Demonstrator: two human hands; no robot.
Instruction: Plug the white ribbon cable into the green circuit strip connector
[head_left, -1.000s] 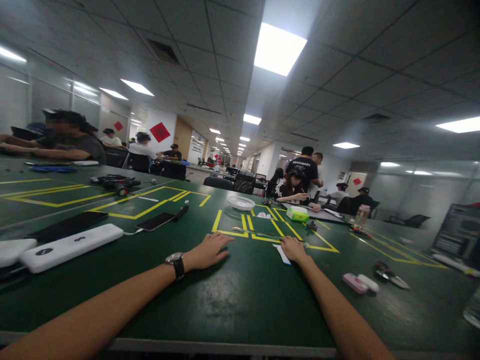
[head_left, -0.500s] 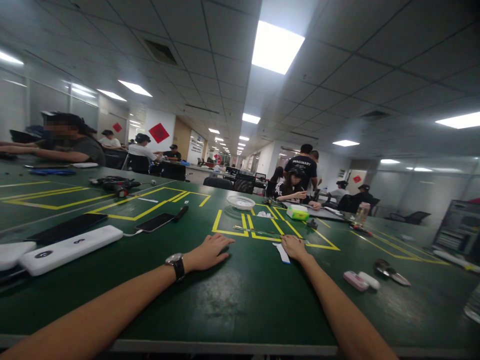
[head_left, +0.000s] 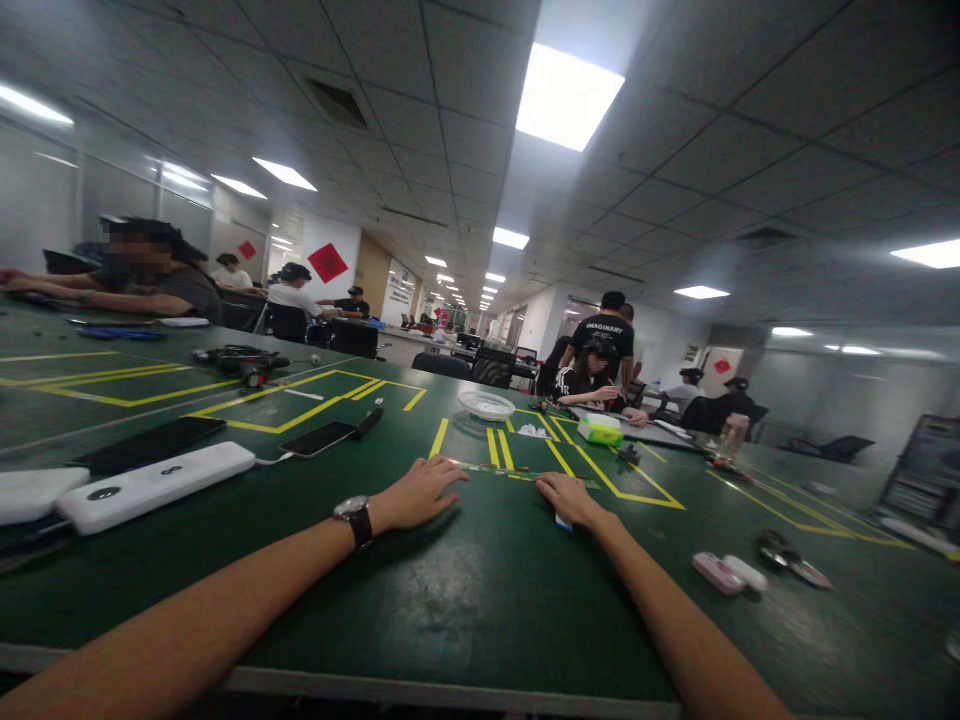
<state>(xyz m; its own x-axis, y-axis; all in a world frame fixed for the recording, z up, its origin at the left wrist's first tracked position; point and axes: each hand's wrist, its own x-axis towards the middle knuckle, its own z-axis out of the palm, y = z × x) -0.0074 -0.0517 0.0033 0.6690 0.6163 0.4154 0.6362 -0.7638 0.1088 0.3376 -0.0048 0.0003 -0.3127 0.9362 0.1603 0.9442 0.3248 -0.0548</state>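
Both my hands rest palm down on a green table [head_left: 480,590]. My left hand [head_left: 420,493], with a wristwatch [head_left: 355,518] on its wrist, lies flat with the fingers spread and holds nothing. My right hand [head_left: 568,497] also lies flat, covering most of a small white strip [head_left: 562,521] that pokes out beneath it. Just beyond the fingertips of both hands lies a long thin tool [head_left: 517,470] across yellow tape lines [head_left: 495,448], apart from both hands.
At left lie a white power bank [head_left: 157,486], a dark tablet [head_left: 150,444] and a phone [head_left: 313,439]. A white basket [head_left: 485,403] and a green-and-white box [head_left: 598,430] sit farther back. Pink and white small cases [head_left: 724,574] lie at right. Several people sit or stand at other tables.
My right hand has slid slightly left and nearer, now hiding more of the white strip. The view has shifted a little. My left hand has stayed flat.
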